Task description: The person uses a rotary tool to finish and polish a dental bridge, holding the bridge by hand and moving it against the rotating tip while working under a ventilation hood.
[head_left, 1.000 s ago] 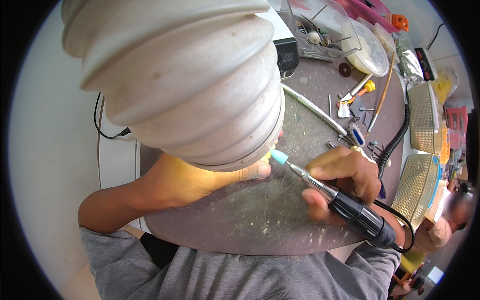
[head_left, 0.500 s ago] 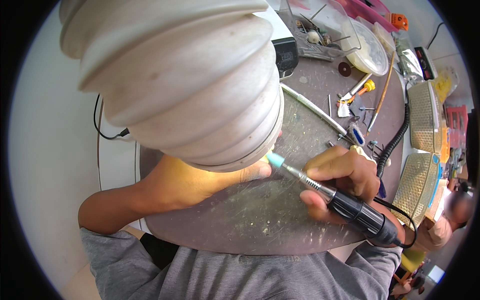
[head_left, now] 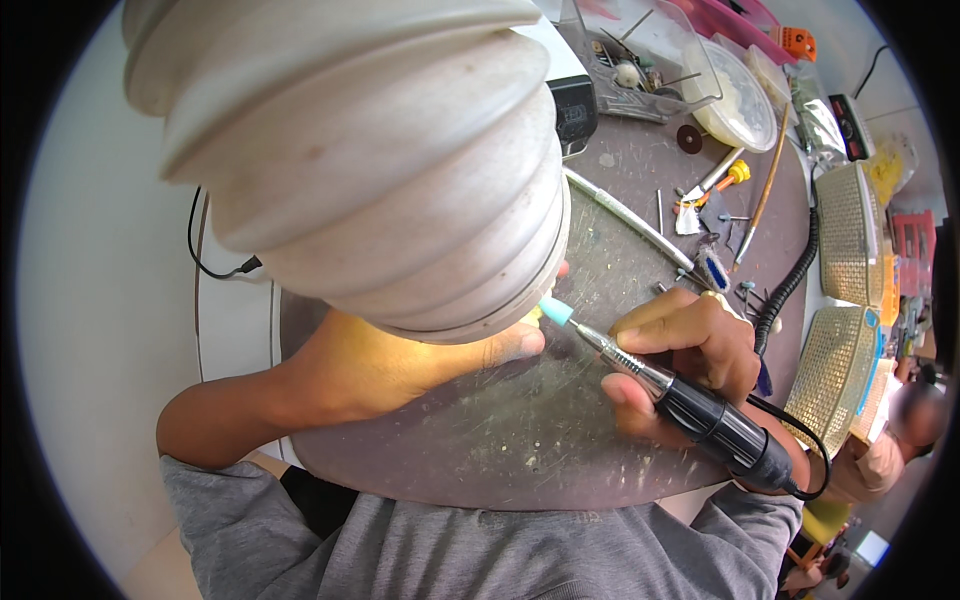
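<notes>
A black and silver rotary handpiece [head_left: 715, 425] lies in my right hand [head_left: 692, 340], thumb and fingers closed round its metal neck. Its pale turquoise conical tip [head_left: 556, 310] meets or nearly meets a small yellowish piece [head_left: 536, 314]. That piece is pinched in my left hand [head_left: 385, 370], with the thumb on its near side. A wide ribbed white hose [head_left: 380, 170] covers most of the left fingers and most of the piece, so its shape cannot be made out. Yellow light falls on the left hand under the hose mouth.
The grey worktop [head_left: 450, 450] carries pale specks. A silver rod-like tool [head_left: 630, 223], loose burs, a brush [head_left: 762, 190] and a clear bin of bits [head_left: 640, 95] lie beyond. A coiled black cord [head_left: 795, 280] and mesh baskets [head_left: 830, 370] stand right. Another person [head_left: 880, 460] sits farther right.
The handpiece's tip has shifted slightly up and right. A little more of the yellowish piece shows beside my left thumb. Both hands keep their grips.
</notes>
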`<state>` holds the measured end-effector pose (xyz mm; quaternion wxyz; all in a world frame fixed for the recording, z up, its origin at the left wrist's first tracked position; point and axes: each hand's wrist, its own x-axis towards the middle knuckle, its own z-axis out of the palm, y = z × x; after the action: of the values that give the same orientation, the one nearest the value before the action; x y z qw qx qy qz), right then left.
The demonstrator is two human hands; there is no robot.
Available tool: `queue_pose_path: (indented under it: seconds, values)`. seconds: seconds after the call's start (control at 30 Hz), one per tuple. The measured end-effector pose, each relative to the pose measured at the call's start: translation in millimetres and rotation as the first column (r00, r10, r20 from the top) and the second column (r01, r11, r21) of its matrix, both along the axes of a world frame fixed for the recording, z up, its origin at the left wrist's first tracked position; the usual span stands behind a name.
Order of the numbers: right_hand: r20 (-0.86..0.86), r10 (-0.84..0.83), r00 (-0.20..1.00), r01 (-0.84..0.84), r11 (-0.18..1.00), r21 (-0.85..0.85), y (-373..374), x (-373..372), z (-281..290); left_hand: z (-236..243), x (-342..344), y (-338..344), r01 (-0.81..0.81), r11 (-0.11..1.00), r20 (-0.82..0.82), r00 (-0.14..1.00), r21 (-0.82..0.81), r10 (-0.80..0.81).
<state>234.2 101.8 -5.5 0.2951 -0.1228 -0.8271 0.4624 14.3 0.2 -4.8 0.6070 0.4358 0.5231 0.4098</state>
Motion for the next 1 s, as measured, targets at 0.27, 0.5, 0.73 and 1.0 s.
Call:
queue_pose_path:
  seconds: [0.27, 0.5, 0.73, 1.0]
  values:
    - [-0.013, 0.012, 1.0, -0.012, 1.0, -0.015, 0.9, 0.5, -1.8, 2.0, -0.6, -1.0, -0.002, 0.999, 0.026, 1.0, -0.038, 0.003]
    - [-0.02, 0.019, 1.0, -0.019, 1.0, -0.013, -0.2, 0.2, -0.9, 1.5, -1.4, -0.3, -0.003, 0.999, 0.051, 0.999, -0.032, 0.004]
    - [-0.003, 0.013, 1.0, -0.013, 1.0, -0.002, 0.4, -0.2, 0.5, -1.2, -4.8, -0.5, 0.03, 0.999, -0.027, 0.999, -0.012, -0.03]
    - [0.003, -0.043, 0.999, 0.043, 0.999, -0.025, -1.6, 1.2, -1.0, 1.1, -2.2, 1.0, 0.01, 1.0, 0.03, 1.0, -0.023, -0.009]
